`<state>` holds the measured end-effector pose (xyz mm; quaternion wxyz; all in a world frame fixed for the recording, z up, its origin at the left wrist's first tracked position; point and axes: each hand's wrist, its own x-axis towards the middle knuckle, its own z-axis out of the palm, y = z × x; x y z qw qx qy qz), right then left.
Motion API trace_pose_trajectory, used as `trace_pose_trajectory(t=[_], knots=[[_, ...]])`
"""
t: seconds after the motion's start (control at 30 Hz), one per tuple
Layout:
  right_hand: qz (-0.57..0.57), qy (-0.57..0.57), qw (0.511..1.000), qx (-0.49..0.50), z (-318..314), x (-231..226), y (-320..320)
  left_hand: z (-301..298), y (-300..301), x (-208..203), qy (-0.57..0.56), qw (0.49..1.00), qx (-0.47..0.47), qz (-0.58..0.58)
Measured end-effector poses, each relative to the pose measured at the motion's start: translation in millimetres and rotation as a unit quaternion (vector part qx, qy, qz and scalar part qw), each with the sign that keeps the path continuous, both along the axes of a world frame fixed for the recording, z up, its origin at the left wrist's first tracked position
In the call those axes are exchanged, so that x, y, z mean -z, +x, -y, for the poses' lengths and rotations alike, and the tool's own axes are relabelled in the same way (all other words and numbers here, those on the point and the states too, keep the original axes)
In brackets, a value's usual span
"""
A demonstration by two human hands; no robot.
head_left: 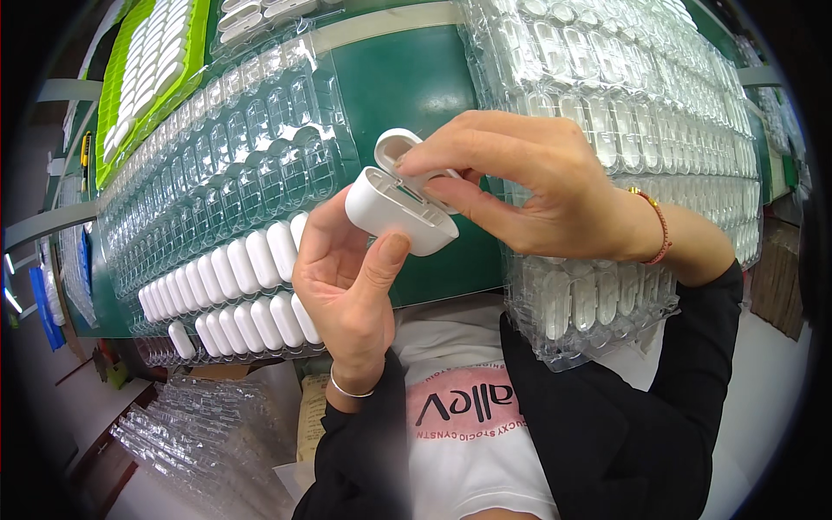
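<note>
A white earbud charging case [381, 212] is tilted between my hands above the green table, its rounded lid [396, 143] swung up and the inside showing slots. My left hand [347, 299] is closed around the lower shell, thumb pressed on its front face and fingers behind. From the right, my right hand [542, 178] reaches in with thumb and index finger pinched at the lid and hinge side. Whether a small part is between those fingertips is hidden.
To the left, a clear plastic tray [234, 147] carries rows of white closed cases [251, 260]. A lime-green tray [147, 78] of white pieces stands at the far left. Stacked clear trays with white parts [598, 130] fill the right side. More empty clear trays [199, 442] lie lower left.
</note>
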<state>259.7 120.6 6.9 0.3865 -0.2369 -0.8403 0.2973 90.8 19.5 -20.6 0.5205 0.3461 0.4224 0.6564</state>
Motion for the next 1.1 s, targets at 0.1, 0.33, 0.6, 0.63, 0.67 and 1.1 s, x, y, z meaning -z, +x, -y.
trace_pose_trajectory(t=[0.1,0.33,0.6,0.63,0.67,1.1], knots=[[0.007,0.01,1.0,-0.006,1.1,0.1,1.5,-0.1,2.4,-2.8,-0.002,1.0,-0.011,0.002],[0.022,0.043,0.999,0.0,4.8,-5.1,4.0,1.9,5.5,-0.8,0.018,1.0,-0.003,0.014],[0.016,-0.063,0.996,-0.056,-0.8,-11.1,6.7,2.0,4.7,-3.1,-0.017,0.99,0.002,0.142],[0.013,-0.075,0.995,-0.059,-0.8,-11.0,5.9,2.4,5.5,-3.4,-0.013,0.992,-0.003,0.124],[0.016,-0.082,0.995,-0.056,1.0,-13.1,5.9,2.6,6.7,-3.4,-0.009,0.994,-0.008,0.106],[-0.011,-0.001,0.997,-0.082,-4.1,-24.8,6.5,1.9,14.5,-7.0,0.066,0.996,-0.053,-0.004]])
